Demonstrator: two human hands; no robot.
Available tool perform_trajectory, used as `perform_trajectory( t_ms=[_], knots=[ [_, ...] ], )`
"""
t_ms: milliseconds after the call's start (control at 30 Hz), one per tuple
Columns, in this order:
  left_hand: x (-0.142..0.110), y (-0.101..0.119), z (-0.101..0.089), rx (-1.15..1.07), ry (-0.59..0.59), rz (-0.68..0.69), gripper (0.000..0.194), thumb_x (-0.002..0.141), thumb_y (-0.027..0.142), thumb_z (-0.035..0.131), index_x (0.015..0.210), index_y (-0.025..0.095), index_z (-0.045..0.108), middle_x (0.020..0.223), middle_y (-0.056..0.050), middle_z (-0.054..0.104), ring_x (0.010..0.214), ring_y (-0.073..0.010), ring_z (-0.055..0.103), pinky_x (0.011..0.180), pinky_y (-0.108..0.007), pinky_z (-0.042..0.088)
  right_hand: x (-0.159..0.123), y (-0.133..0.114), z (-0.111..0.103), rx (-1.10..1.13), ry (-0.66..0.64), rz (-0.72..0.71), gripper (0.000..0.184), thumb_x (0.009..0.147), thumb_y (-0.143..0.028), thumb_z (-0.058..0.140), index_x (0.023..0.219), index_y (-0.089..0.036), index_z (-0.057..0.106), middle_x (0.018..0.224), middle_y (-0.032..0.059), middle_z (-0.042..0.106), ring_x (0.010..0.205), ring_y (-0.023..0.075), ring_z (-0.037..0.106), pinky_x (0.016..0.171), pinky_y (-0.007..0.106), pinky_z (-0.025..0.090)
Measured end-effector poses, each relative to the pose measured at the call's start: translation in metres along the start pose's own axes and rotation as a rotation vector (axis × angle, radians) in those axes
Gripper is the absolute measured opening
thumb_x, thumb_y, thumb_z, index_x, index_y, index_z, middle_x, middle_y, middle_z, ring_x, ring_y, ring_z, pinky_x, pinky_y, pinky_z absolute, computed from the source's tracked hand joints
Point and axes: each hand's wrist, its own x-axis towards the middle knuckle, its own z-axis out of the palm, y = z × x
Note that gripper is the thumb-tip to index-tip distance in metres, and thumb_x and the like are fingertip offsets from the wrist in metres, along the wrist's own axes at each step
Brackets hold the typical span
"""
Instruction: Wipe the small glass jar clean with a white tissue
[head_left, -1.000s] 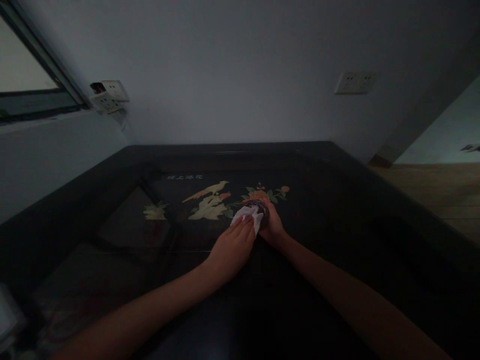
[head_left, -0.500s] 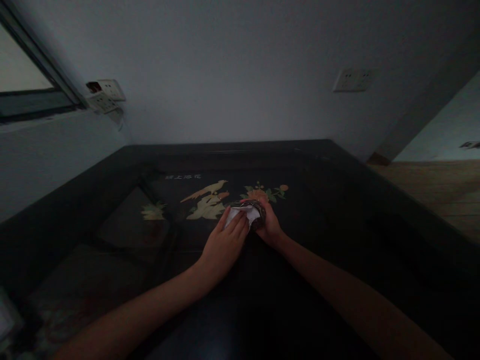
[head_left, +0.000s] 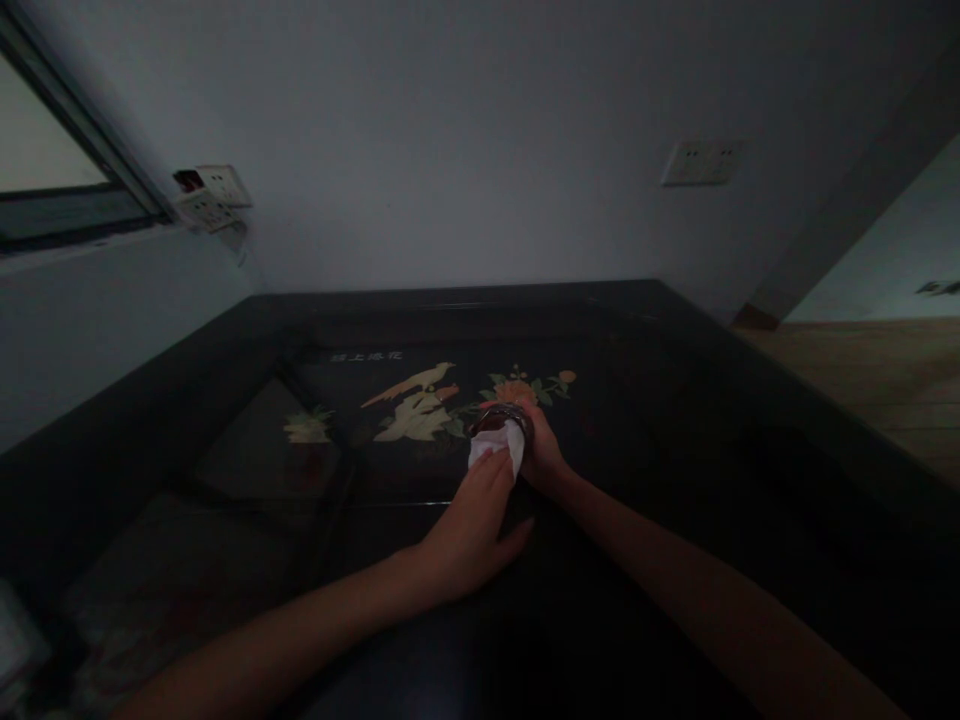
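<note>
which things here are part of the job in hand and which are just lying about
In use:
white cloth or tissue, under the left hand
dark round object, in the right hand

Just around:
black tabletop
wall sockets
pale object at lower left

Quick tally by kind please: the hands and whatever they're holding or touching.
Hands: 2 (left hand, right hand)
White cloth or tissue: 1
Dark shiny object, partly hidden: 1
Total: 4

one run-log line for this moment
left hand: on white cloth, against dark object | right hand: holding object | below: black tabletop
</note>
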Motion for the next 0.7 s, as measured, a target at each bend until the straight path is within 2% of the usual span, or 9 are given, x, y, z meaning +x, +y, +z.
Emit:
perform_trajectory(
  t_ms=[100, 200, 300, 367, 467, 600, 700],
  knots=[
    [0.004, -0.001, -0.006, 0.000, -0.012, 0.022, 0.053, 0.083, 0.027, 0.056, 0.130, 0.010, 0.038, 0.132, -0.019, 0.051, 0.128, -0.0274, 0.045, 0.106, -0.045, 0.041, 0.000, -0.001, 0.000, 0.009, 0.001, -0.003, 0.039, 0.078, -0.054, 0.051, 0.086, -0.019, 0.069, 0.071, 0.0050, 0.072, 0.084, 0.0242, 0.067, 0.076, 0.036, 0.051],
    [0.010, -0.005, -0.013, 0.195, -0.051, 0.098, 0.042, 0.083, 0.020, 0.055, 0.122, 0.007, 0.047, 0.125, -0.019, 0.056, 0.122, -0.0284, 0.050, 0.105, -0.043, 0.041, 0.001, -0.002, -0.001, 0.019, -0.017, 0.030, 0.040, 0.081, -0.053, 0.049, 0.087, -0.019, 0.069, 0.069, 0.0043, 0.071, 0.081, 0.0227, 0.067, 0.074, 0.034, 0.050],
    [0.015, -0.012, -0.020, 0.381, -0.050, 0.149, 0.030, 0.085, 0.014, 0.049, 0.114, 0.008, 0.054, 0.110, -0.014, 0.064, 0.110, -0.0246, 0.058, 0.103, -0.040, 0.042, 0.003, -0.004, -0.003, -0.001, -0.070, 0.111, 0.041, 0.084, -0.054, 0.046, 0.089, -0.019, 0.068, 0.069, 0.0031, 0.071, 0.076, 0.0201, 0.067, 0.072, 0.032, 0.049],
    [0.016, -0.016, -0.023, 0.442, -0.031, 0.183, 0.028, 0.087, 0.013, 0.046, 0.113, 0.010, 0.055, 0.106, -0.012, 0.066, 0.107, -0.0220, 0.060, 0.104, -0.038, 0.040, 0.005, -0.005, -0.005, -0.023, -0.103, 0.169, 0.044, 0.085, -0.056, 0.045, 0.092, -0.019, 0.068, 0.069, 0.0027, 0.071, 0.071, 0.0187, 0.066, 0.068, 0.030, 0.049],
    [0.012, -0.019, -0.024, 0.518, -0.019, 0.210, 0.029, 0.088, 0.013, 0.044, 0.114, 0.008, 0.055, 0.107, -0.012, 0.065, 0.110, -0.0224, 0.059, 0.106, -0.039, 0.037, 0.005, -0.007, -0.008, -0.032, -0.135, 0.220, 0.049, 0.087, -0.059, 0.041, 0.095, -0.019, 0.067, 0.070, 0.0030, 0.071, 0.066, 0.0175, 0.065, 0.063, 0.028, 0.047],
    [0.010, -0.017, -0.021, 0.577, -0.012, 0.184, 0.030, 0.088, 0.014, 0.045, 0.115, 0.006, 0.056, 0.112, -0.015, 0.064, 0.114, -0.0249, 0.056, 0.107, -0.041, 0.034, 0.004, -0.009, -0.008, -0.047, -0.131, 0.230, 0.050, 0.088, -0.059, 0.039, 0.097, -0.019, 0.067, 0.072, 0.0034, 0.071, 0.064, 0.0168, 0.063, 0.061, 0.027, 0.046],
    [0.012, -0.013, -0.020, 0.554, -0.008, 0.175, 0.027, 0.088, 0.014, 0.045, 0.111, 0.006, 0.058, 0.106, -0.014, 0.067, 0.108, -0.0237, 0.060, 0.108, -0.040, 0.034, 0.002, -0.008, -0.006, -0.061, -0.114, 0.206, 0.050, 0.089, -0.058, 0.038, 0.100, -0.019, 0.067, 0.073, 0.0035, 0.071, 0.065, 0.0166, 0.063, 0.062, 0.027, 0.046]
  ],
)
